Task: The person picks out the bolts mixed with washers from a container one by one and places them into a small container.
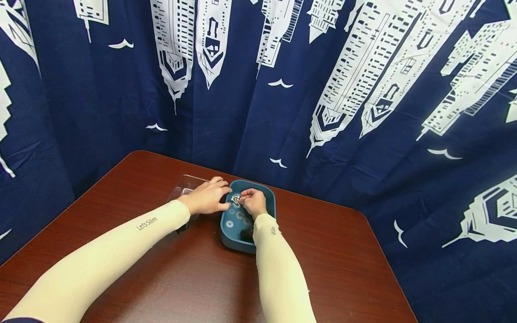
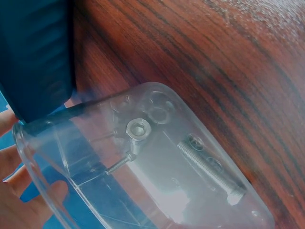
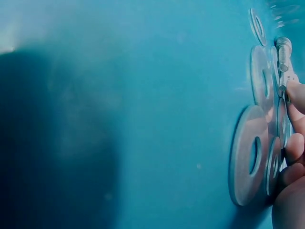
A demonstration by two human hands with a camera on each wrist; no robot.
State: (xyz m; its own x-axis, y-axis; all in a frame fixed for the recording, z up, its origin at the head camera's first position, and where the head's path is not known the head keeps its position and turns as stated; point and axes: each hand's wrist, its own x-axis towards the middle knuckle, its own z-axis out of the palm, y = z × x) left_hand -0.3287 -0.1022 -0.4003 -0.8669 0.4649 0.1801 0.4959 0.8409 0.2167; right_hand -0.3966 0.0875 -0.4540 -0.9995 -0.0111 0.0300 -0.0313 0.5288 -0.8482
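Observation:
My right hand is down inside a blue tray. Its curled fingertips pinch at a small silver bolt, beside other bolts in the tray's far left part. Flat round washers lie on the tray floor near those fingers. My left hand is at the tray's left side, fingers loosely spread, fingertips by the rim; the left wrist view shows part of this hand beyond a clear plastic container. Inside that container are a long threaded bolt and a smaller socket-head bolt.
The clear container stands on the brown table left of the tray, partly behind my left hand. A dark object is in the tray's near right part, half hidden by my right wrist. A blue patterned curtain hangs behind the table.

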